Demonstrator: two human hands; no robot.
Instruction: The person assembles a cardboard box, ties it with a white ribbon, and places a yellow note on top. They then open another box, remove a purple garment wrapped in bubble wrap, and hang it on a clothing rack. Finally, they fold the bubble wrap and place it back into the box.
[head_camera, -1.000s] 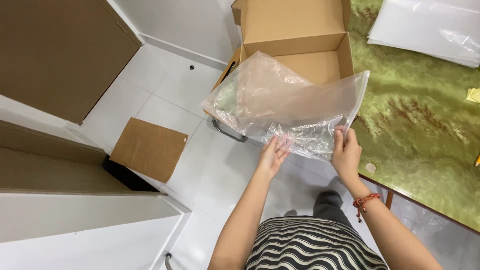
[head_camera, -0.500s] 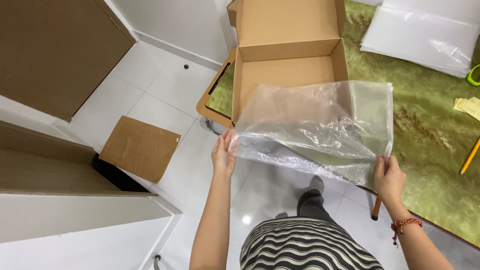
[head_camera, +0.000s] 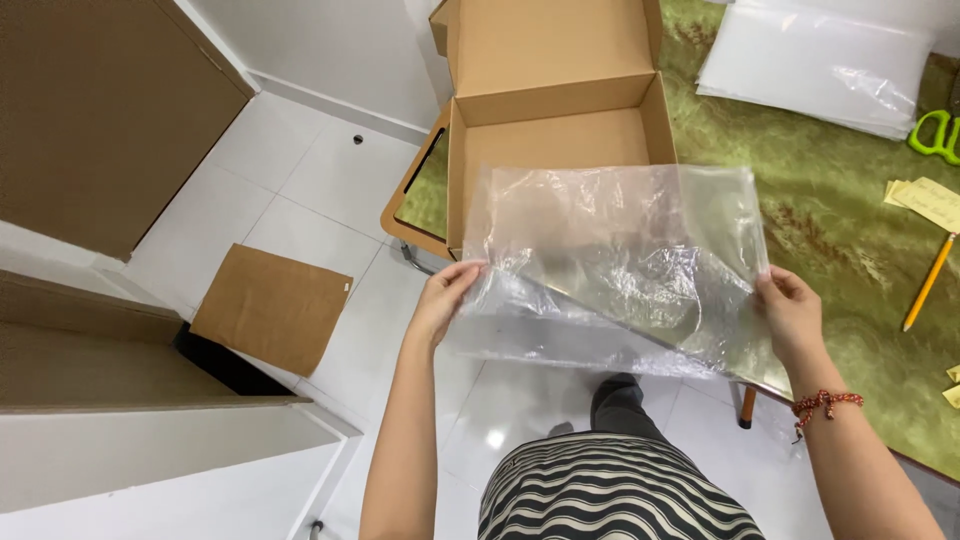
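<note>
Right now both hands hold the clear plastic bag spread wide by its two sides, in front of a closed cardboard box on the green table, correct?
Not quite. In the head view the cardboard box is open, its lid standing up and the inside bare. The rest holds: the left hand and right hand hold the clear plastic bag spread by its sides, before the green table.

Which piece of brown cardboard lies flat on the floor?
The flat cardboard sheet on the white tiles, left of the left hand; the open box sits on the table.

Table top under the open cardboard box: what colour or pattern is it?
The table top is green with a marbled, mottled yellowish pattern, seen in the head view.
</note>
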